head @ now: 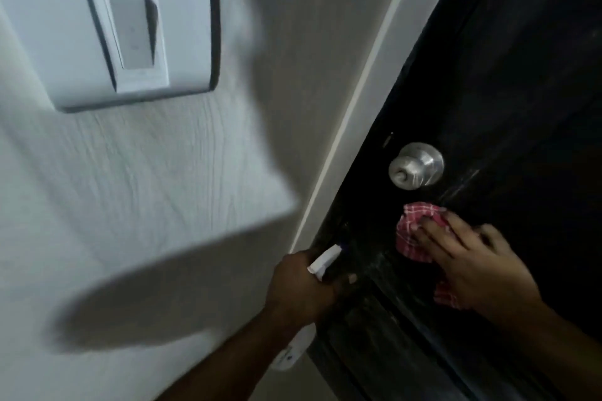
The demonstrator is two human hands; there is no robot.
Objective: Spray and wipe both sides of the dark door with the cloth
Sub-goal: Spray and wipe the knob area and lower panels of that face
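Head view only, motion-blurred. Dark, near-black wooden door [488,75] fills the right side, seen at a steep angle; wet-looking smears show on its face below the round silver metal doorknob [417,164]. Red-and-white checked cloth [411,221] is bunched flat on the door face just below the knob, not touching it. Right hand [469,264] lies on the cloth with fingers spread and mostly straight, pressing it to the door rather than gripping it. Left hand [299,286] is curled round the neck of a white plastic spray bottle [325,259], nozzle aimed at the door's edge, bottle body hanging below the wrist. White door frame [358,107] and pale textured wall [163,172] sit left, with a white light switch plate [130,26] high up.

Step looks like wiping this side; other side not visible.

Risks: cloth only pinned by a flat hand, so a fast stroke could let it slide out or drop. Nozzle is close to the frame, so spray could land on frame or wall. Wiping upward may snag the cloth on the knob.
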